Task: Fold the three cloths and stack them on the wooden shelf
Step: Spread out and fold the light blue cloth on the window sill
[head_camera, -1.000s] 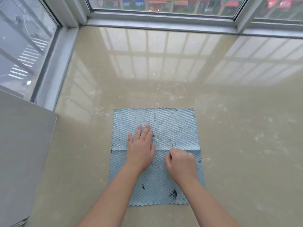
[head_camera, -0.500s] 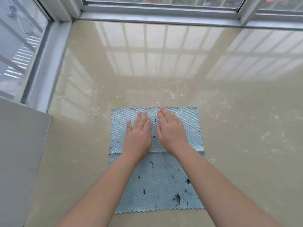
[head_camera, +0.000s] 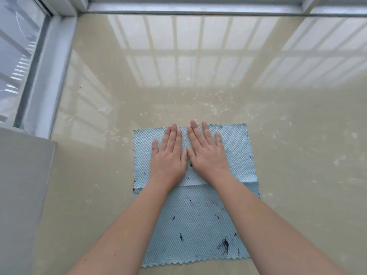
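Below us, a light blue cloth [head_camera: 195, 221] with a woven diamond texture and scalloped edges lies spread on a glossy beige floor [head_camera: 297, 155]. We press both bare hands flat on its far portion, palms down, fingers stretched out and pointing away from us. Our left hand [head_camera: 168, 155] and right hand [head_camera: 206, 153] sit side by side, thumbs touching or nearly so at the middle of the cloth. Neither hand grips anything; both lie open on the fabric, holding nothing.

Under our palms the far part of the cloth is doubled over, and the edge of that flap runs straight across just beneath our wrists. Our fingertips reach almost to the cloth's far edge. The near part is a single layer, marked with small dark blotches, the largest near its right corner. Our bare forearms cross over this near part.

Pale scuffs dot the floor beyond the cloth. A metal window frame [head_camera: 49, 66] runs along the left and far sides, and a grey panel [head_camera: 21, 185] stands at the left.
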Tool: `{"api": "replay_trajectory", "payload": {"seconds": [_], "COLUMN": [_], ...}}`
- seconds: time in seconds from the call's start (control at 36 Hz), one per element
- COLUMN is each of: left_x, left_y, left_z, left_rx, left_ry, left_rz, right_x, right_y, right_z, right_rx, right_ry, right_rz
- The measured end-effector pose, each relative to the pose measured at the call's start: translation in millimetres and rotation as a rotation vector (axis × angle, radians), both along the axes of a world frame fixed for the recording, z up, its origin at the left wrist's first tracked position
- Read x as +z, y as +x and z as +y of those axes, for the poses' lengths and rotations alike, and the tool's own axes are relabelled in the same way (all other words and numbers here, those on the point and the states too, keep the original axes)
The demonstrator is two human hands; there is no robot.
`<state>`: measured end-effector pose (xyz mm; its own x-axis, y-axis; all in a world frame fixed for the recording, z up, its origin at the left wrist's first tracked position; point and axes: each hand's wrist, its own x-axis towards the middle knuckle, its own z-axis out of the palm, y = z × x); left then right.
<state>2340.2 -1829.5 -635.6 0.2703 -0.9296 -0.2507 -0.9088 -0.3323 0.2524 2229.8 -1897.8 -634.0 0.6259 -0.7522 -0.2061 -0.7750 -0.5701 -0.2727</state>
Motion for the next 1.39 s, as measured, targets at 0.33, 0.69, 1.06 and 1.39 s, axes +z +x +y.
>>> {"api": "replay_trajectory", "payload": {"seconds": [0.33,0.69,1.06,1.39], "left_x": [2,7,4,-2], "left_y": [39,32,34,31], "left_z": [22,19,1,1], "left_rx": [0.147,0.103,0.202,0.198], "left_ry": [0.032,-0.322,-0.527,-0.566], "left_rz": [-0.040,-0.132,-0.019,-0.069], "right_x": [4,23,7,5], "right_y": [-59,-31,-8,-9], "right_z": [-24,-1,17,17], "right_rx": [-0.196,-0.132,-0.006,-0.002], "right_ry": [0.034,0.054,0.077,0.071], "right_rz": [0.118,0.026,0.058,0.062]}}
